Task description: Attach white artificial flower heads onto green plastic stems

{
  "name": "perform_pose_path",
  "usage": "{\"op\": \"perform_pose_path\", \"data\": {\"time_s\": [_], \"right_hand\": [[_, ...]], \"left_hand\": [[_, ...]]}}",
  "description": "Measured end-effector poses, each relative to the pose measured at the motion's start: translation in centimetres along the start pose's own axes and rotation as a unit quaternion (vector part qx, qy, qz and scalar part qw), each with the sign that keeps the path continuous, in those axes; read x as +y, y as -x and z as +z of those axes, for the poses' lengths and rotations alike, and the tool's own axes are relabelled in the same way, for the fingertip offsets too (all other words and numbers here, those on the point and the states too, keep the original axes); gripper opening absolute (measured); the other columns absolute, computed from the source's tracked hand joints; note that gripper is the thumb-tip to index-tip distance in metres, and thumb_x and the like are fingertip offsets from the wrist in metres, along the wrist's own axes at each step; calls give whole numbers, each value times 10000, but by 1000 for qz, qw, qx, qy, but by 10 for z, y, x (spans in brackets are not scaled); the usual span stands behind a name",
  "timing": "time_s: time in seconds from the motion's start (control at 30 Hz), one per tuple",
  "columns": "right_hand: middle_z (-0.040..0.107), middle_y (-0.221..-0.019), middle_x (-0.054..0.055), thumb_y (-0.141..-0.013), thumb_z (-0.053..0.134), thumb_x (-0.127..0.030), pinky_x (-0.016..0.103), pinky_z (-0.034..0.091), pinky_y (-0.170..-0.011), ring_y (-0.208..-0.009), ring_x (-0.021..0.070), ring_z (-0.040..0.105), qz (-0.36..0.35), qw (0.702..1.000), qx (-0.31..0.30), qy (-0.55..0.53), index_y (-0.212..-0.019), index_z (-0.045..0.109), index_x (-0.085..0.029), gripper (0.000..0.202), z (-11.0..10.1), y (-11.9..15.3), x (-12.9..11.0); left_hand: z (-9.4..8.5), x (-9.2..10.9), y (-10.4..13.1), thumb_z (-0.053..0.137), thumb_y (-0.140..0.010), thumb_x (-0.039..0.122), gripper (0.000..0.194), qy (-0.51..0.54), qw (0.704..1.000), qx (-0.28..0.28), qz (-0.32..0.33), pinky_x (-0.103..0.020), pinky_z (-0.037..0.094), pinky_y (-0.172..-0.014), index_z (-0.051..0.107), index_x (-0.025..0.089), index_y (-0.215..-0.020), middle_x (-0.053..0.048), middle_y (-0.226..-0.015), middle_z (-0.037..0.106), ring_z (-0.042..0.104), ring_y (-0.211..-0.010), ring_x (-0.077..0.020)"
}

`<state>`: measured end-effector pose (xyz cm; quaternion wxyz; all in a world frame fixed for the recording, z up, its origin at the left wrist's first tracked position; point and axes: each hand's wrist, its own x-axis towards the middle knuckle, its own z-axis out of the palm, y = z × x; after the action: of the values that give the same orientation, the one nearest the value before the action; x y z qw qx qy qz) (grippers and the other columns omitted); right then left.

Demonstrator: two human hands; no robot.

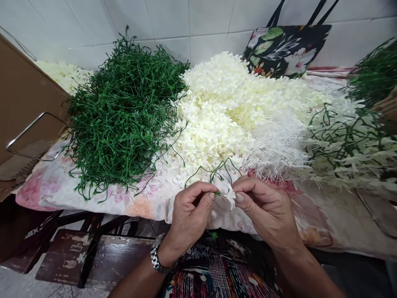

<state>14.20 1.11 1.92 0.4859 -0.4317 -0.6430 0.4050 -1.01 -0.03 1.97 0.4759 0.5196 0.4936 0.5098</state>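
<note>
Hands and materials at the near edge of the table (pixel 328 225), as I view them remotely through the head camera. The left hand (pixel 192 211) pinches the green tip (pixel 218 193) of a stem between thumb and forefinger; the right hand (pixel 265 213) grips a single white blossom (pixel 230 197) in the same way. Tip and blossom lie just beside each other; whether they touch, I cannot tell. I judge that the fingertip grips serve to leave both small parts exposed and easy to align. Thin green branches (pixel 214 170) arch behind the fingers, probably part of the held stem, though the join is hidden from me.

Toward the left end of the table, a tangled heap of green stems (pixel 124 111) rests on the floral cloth (pixel 124 202). Beside it, across the middle and back, spreads a pile of loose white blossoms (pixel 211 120), with a bundle of white filaments (pixel 279 145) at its front right. I take this sorting by kind, within forward reach of each hand, as a way to simplify picking. Near the right end lie sprays (pixel 350 134) bearing both green branches and white blossoms, apparently kept apart from the loose parts. A black floral bag (pixel 287 51) stands at the back edge, against the tiled wall (pixel 167 18).
</note>
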Motion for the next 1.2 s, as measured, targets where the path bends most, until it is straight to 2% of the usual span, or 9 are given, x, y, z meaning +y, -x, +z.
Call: {"op": "perform_pose_path", "data": {"time_s": [0.13,0.37,0.57,0.83,1.07,1.2], "right_hand": [[545,-620,-22,-836,549,-200,200,413,-507,-562,90,503,-12,999,-5,32,-724,574,-184,115,-2,2,-1],[555,-638,-14,-847,541,-192,217,420,-525,-583,100,523,-37,996,-16,81,-742,567,-180,108,-4,5,-2],[543,-644,-19,-850,537,-162,210,405,-542,-590,90,515,-83,982,-24,169,-764,545,-180,88,-5,7,-1],[551,-655,-21,-860,524,-186,190,416,-540,-592,83,523,-64,984,-50,156,-770,548,-182,94,-9,8,6],[543,-636,-23,-851,531,-200,190,421,-511,-570,87,516,-16,992,-71,101,-761,551,-180,94,-12,9,15],[531,-617,-27,-852,518,-198,196,415,-503,-555,88,506,-21,992,-70,105,-737,532,-182,117,-11,10,18]], "left_hand": [[1,0,1,563,-799,112,141,-23,998,-16,54,-222,461,-564,674,197,-782,-9,-711,681,600,-629,-125],[1,-5,3,548,-798,89,141,-94,987,-18,126,-198,435,-526,653,182,-792,2,-688,658,573,-592,-103],[3,-5,2,502,-790,48,161,-178,967,-32,178,-204,406,-506,621,155,-790,5,-620,587,526,-561,-100],[4,-10,-3,479,-782,18,177,-174,965,-93,173,-193,390,-517,591,154,-775,23,-613,535,489,-548,-83],[9,-17,-5,446,-774,30,180,-187,961,-109,174,-194,352,-484,533,163,-690,35,-570,492,441,-511,-80],[11,-19,-4,440,-766,32,181,-204,957,-112,174,-199,345,-477,525,157,-666,31,-558,487,438,-500,-81]]}}
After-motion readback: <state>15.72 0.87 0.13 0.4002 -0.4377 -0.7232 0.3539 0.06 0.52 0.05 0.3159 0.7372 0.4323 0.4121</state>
